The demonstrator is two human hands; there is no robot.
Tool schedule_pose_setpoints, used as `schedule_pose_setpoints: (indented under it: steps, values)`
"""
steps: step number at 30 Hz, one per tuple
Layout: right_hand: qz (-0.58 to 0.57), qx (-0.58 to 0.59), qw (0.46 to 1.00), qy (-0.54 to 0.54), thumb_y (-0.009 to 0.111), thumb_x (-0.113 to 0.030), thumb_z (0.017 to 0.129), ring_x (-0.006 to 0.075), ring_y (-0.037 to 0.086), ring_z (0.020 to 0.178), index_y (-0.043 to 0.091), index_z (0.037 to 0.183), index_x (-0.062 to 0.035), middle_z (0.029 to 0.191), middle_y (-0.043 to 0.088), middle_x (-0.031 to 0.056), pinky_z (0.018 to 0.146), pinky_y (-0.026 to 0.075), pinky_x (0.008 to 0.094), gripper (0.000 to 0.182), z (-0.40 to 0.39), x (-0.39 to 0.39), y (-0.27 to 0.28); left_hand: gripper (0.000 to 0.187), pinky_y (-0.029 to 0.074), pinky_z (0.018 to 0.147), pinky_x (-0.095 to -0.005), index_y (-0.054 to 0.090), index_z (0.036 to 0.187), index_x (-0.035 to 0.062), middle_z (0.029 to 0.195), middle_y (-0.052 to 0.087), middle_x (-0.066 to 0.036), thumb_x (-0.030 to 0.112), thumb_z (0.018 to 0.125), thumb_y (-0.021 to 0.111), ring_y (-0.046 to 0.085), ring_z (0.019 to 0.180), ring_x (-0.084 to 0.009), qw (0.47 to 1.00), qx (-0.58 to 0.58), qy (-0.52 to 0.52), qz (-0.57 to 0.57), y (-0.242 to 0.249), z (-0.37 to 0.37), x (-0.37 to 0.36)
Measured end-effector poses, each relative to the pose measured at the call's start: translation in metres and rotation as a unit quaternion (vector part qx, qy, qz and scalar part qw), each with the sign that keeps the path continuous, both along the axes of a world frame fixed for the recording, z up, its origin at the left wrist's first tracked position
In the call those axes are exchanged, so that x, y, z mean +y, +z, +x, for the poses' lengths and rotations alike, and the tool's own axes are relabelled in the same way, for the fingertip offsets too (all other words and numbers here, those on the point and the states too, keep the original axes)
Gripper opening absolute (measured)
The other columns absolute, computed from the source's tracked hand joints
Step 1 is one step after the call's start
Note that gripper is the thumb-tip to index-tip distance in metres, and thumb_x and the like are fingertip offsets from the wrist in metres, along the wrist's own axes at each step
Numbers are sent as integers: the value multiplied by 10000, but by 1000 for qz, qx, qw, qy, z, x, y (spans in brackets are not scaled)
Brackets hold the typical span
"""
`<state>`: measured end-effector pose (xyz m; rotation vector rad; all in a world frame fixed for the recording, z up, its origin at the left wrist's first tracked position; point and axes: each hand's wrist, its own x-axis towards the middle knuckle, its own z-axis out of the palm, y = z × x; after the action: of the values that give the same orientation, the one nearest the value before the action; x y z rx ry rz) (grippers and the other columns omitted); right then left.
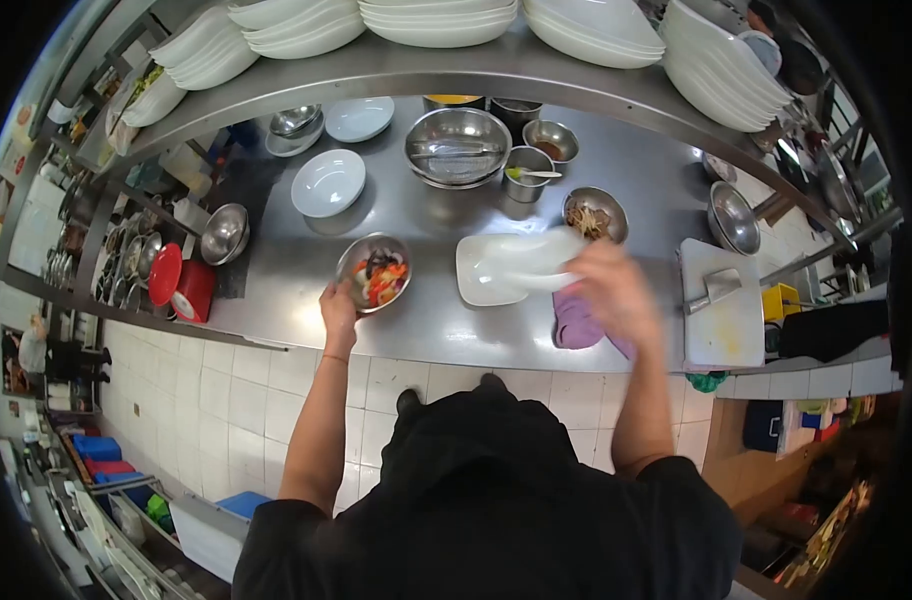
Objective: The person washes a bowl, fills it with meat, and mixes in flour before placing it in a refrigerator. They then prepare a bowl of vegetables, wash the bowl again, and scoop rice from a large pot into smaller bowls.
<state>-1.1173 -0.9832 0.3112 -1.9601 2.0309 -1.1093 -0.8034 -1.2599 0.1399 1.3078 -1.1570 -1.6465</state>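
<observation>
My left hand [340,310] grips the near left rim of a metal bowl [375,272] holding chopped red, orange, white and dark pieces. On the steel counter [436,325], right of that bowl, lies a white rectangular dish [488,291]. A second white dish [546,258], blurred by motion, is tilted above its right part, with my right hand [614,290] closed on its right end. Just under my right hand a purple cloth [576,322] lies crumpled. Behind the hand stands a metal bowl [618,212] with shredded brownish food.
Stacked white dishes [438,22] line the overhead shelf [456,68]. Behind are a large metal bowl with a strainer [458,150], small pots and white plates [329,184]. A cleaver [714,290] rests on the white cutting board [724,335] at right. People stand at the far left and upper right.
</observation>
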Motion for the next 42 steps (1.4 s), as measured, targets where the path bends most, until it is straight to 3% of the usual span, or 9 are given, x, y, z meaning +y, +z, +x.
schedule_pose_setpoints:
  steps: [12, 17, 20, 24, 28, 32, 37, 41, 42]
  values:
    - [136, 34, 946, -292, 647, -347, 861, 351, 460, 1261, 568, 1303, -107, 1319, 540, 170, 1051, 317, 479, 509, -51, 27, -195, 363, 521, 414, -351, 589, 936, -73, 705, 642, -181, 289, 914, 594, 631, 470, -237, 966, -163, -182, -87, 16, -136, 27]
    - [246, 285, 829, -413, 465, -414, 938, 367, 431, 1292, 379, 1441, -55, 1432, 430, 191, 1050, 298, 506, 624, -21, 73, -294, 606, 462, 386, -341, 386, 1123, -43, 629, 545, -95, 442, 884, 660, 549, 439, -187, 990, -2, 143, -12, 4, -38, -90]
    - [173, 155, 900, -368, 492, -262, 920, 389, 447, 1264, 513, 1276, -3, 1351, 498, 220, 1018, 329, 508, 440, 123, -1, -296, 781, 498, 442, -352, 214, 1300, -19, 795, 519, -142, 419, 868, 695, 539, 508, -213, 884, 95, 445, 105, 32, 71, -206]
    - [57, -42, 992, -101, 483, -72, 917, 361, 526, 889, 554, 939, 23, 997, 541, 198, 817, 419, 446, 120, 273, -147, -233, 567, 594, 612, -461, 257, 1340, -6, 991, 539, -177, 144, 904, 586, 598, 735, -277, 949, 134, 246, 147, -36, 174, -300]
    - [34, -439, 889, -123, 524, -94, 956, 176, 567, 929, 581, 1060, 42, 1062, 588, 105, 801, 451, 299, 180, 316, -269, -150, 417, 598, 750, -565, 395, 1309, 27, 1220, 544, -223, -43, 903, 327, 623, 1024, -397, 962, 174, 160, 135, 8, 194, -293]
    - [-196, -351, 916, 5, 547, -105, 953, 206, 561, 1107, 466, 1323, 16, 1212, 570, 167, 962, 424, 318, 398, 350, -376, -63, 654, 626, 655, -509, 259, 1437, 140, 1316, 464, -187, -101, 830, 296, 606, 1059, -417, 985, 159, 58, 30, 100, 213, -229]
    - [-33, 6, 998, 54, 652, -203, 830, 357, 589, 1038, 515, 1239, 19, 1171, 584, 213, 919, 456, 434, 486, 423, -467, -106, 558, 463, 971, -381, 546, 1308, 72, 1248, 603, -194, -57, 766, 535, 601, 1128, -324, 914, -74, -20, -399, 114, 232, -206]
    - [473, 202, 819, 254, 650, -221, 724, 329, 645, 965, 694, 1016, -75, 1031, 683, 164, 889, 495, 412, 330, 410, -432, -61, 718, 479, 987, -438, 506, 1359, 264, 1367, 483, -184, -38, 709, 553, 487, 1245, -381, 748, -237, -110, -610, 107, 297, -195]
    - [319, 277, 877, 230, 662, -226, 720, 321, 652, 956, 703, 998, -106, 974, 701, 138, 887, 495, 432, 305, 379, -411, -97, 721, 475, 978, -474, 445, 1395, 290, 1436, 387, -177, 5, 743, 558, 438, 1246, -462, 722, -257, -148, -625, 110, 307, -187]
